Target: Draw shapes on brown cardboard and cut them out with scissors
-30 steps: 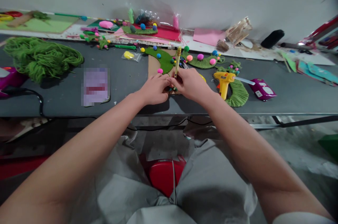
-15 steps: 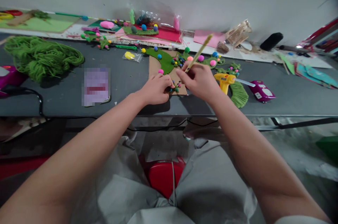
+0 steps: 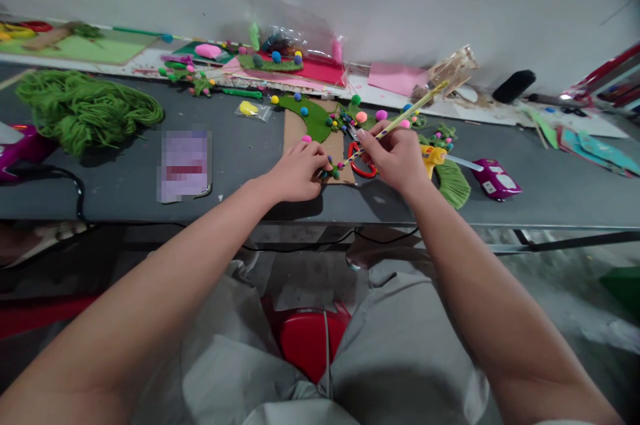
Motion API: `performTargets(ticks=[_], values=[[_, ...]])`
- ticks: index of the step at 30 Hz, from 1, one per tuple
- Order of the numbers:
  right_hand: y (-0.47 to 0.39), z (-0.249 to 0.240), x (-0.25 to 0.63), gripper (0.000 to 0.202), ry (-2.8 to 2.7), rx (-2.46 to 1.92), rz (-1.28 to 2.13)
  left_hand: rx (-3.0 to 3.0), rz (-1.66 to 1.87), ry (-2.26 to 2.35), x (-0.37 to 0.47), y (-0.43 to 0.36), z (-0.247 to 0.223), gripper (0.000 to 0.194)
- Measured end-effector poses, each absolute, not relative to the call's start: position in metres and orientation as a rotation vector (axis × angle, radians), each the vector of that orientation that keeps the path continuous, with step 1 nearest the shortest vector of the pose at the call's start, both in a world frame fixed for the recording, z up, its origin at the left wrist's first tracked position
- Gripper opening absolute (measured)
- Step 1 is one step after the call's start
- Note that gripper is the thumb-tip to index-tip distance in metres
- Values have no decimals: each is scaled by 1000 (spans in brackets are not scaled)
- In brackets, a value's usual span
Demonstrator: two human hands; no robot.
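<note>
My left hand (image 3: 299, 173) rests at the near edge of a piece of cardboard (image 3: 294, 131), its fingers closed on a small green piece with tiny pom-poms (image 3: 334, 171). Between the thumb and fingers of my right hand (image 3: 400, 159) is a slender yellow stick with dark spots (image 3: 415, 107), tilted up to the right. Its lower end reaches the small green piece. Red-handled scissors (image 3: 369, 173) lie beneath my right hand, partly hidden. A green felt crescent with pom-poms (image 3: 318, 123) lies on the cardboard.
A yellow glue gun (image 3: 434, 157) and a green yarn-wrapped ring (image 3: 454, 186) lie right of my right hand, beside a purple device (image 3: 497, 179). Leftward are a purple pad (image 3: 185, 161) and green yarn (image 3: 85, 108). Papers and pom-pom pieces line the wall; a cable hangs below the table edge.
My right hand has shifted slightly right and lower. The yellow stick has tipped over to the right, its lower end now at the small green piece. The red scissor handles have come into sight.
</note>
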State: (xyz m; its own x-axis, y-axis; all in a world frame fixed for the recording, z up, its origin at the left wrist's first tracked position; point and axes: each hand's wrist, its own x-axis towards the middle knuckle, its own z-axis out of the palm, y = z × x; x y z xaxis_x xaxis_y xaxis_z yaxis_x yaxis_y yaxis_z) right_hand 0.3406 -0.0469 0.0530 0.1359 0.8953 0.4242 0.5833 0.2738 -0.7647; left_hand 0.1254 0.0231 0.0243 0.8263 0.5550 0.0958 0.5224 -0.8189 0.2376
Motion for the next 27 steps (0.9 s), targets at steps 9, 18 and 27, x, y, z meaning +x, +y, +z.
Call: performTargets(ticks=[9, 18, 27], values=[[-31, 41, 332, 32, -1601, -1402, 347, 2745, 131, 887, 114, 22, 29, 42], [-23, 44, 315, 30, -1742, -1452, 347, 2690, 70, 874, 113, 24, 25, 50], [-20, 41, 312, 28, -1777, -1508, 392, 2677, 4, 820, 109, 29, 23, 60]])
